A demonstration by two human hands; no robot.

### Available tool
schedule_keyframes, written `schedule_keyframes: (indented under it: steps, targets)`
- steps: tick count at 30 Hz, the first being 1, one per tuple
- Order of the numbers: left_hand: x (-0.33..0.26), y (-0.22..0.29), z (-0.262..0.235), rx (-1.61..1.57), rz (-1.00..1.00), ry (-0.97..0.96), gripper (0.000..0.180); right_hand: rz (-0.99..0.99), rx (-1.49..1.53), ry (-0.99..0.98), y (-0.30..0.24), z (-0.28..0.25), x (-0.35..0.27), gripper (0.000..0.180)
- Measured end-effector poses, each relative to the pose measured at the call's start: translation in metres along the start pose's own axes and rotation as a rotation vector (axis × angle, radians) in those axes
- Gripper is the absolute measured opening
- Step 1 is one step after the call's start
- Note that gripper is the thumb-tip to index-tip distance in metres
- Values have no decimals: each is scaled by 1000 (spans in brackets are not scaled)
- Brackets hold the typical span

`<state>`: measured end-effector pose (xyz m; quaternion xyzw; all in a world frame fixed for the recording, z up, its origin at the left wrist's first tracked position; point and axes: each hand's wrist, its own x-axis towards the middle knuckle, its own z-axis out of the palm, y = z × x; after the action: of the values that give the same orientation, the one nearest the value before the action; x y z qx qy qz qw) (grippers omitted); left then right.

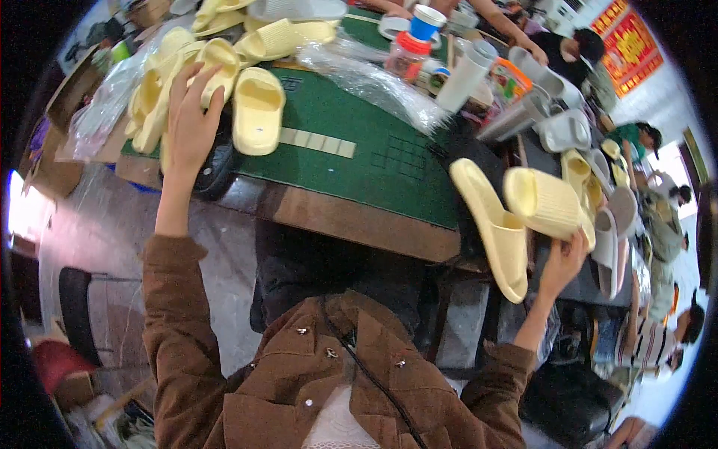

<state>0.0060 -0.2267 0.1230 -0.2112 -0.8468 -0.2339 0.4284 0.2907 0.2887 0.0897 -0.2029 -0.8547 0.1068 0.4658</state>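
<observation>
head view: green-topped table (336, 176) across the middle, pile of yellow slippers (153, 101) at its l. end, clear plastic wrap (378, 78) toward the back. over on the r. side, a tilted slipper (486, 217), & just beside it the held slipper (544, 198), pinched at one end by the r. hand (566, 260). l. hand (194, 116): on the pile, fingers apart, can't tell if gripping.

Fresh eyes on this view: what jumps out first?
Pale yellow slide slippers, heaped at upper left around the left hand, with another slipper in the right hand, right of centre. Next come the green mat between the hands and the red-and-gold banner at upper right.
</observation>
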Motion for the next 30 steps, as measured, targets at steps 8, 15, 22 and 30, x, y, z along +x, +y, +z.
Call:
schedule_keyframes:
  steps: [8,15,22,30]
  targets:
    - [-62,108,21,-545,0,-301,30,-135,172,-42,-106,27,6,41]
    - [-97,154,14,-1109,-362,-732,66,-237,174,-115,-152,60,-11,37]
    - [-99,173,-3,-1041,-526,-844,88,-237,112,-139,-158,70,-21,35]
    - [-128,162,31,-1010,-281,-682,72,-256,191,-109,-154,74,-24,36]
